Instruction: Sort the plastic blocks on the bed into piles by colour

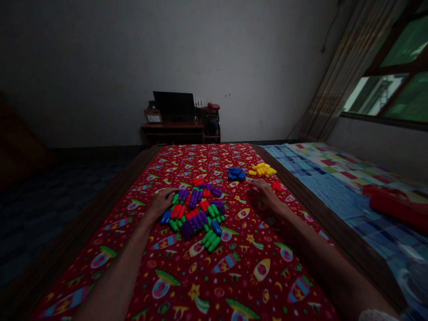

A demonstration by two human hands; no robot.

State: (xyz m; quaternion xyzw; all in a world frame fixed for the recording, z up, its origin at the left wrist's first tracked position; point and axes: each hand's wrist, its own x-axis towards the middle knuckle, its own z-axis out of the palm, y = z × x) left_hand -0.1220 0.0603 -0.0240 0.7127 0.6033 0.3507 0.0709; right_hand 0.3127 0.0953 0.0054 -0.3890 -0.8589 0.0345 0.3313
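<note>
A mixed heap of plastic blocks (pixel 197 214) in purple, red, green and blue lies on the red patterned cloth (pixel 234 276). My left hand (pixel 162 201) rests at the heap's left edge, fingers curled against the blocks. My right hand (pixel 264 192) lies on the cloth to the right, fingers stretched toward a small group of red blocks (pixel 276 186). Beyond it sit a pile of blue blocks (pixel 236 174) and a pile of yellow blocks (pixel 263 170).
The cloth covers a long table with a wooden edge (pixel 337 232). A checked mat (pixel 334 178) with a red cylinder (pixel 397 209) lies to the right. A desk with a dark monitor (pixel 174 107) stands against the far wall. A window (pixel 391 89) is at the right.
</note>
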